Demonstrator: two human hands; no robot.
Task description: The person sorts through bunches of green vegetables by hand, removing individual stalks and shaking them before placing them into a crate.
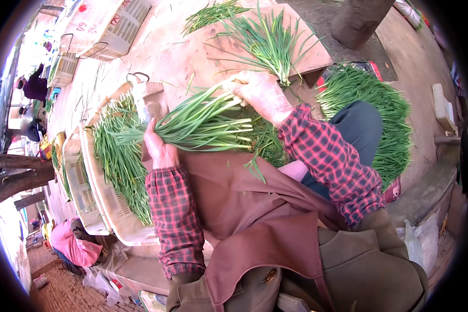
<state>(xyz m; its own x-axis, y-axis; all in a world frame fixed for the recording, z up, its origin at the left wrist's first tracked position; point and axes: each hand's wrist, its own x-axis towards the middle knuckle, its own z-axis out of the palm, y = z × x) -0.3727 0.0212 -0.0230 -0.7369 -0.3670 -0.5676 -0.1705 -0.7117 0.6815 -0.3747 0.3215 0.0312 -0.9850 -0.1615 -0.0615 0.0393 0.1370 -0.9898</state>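
Across my lap, above the brown apron (pixel 218 177), I hold a loose bunch of green chives (pixel 208 125) with pale stem ends. My left hand (pixel 160 151) is closed round its leafy part, thumb uppermost. The fingers of my right hand (pixel 257 92) pinch a few pale stems at the upper edge of the bunch, a little apart from the other stem ends. Beyond my right hand, another small bunch of chives (pixel 268 44) lies on a low wooden board (pixel 312 49). Loose green trimmings (pixel 268 140) lie below my right wrist.
To my left stands a pale plastic crate (pixel 96 156) filled with chives. A large heap of chives (pixel 369 114) lies by my right knee. White crates (pixel 101 28) sit at the far left, a wooden post (pixel 361 23) at the far right. A person in pink (pixel 78 244) is at lower left.
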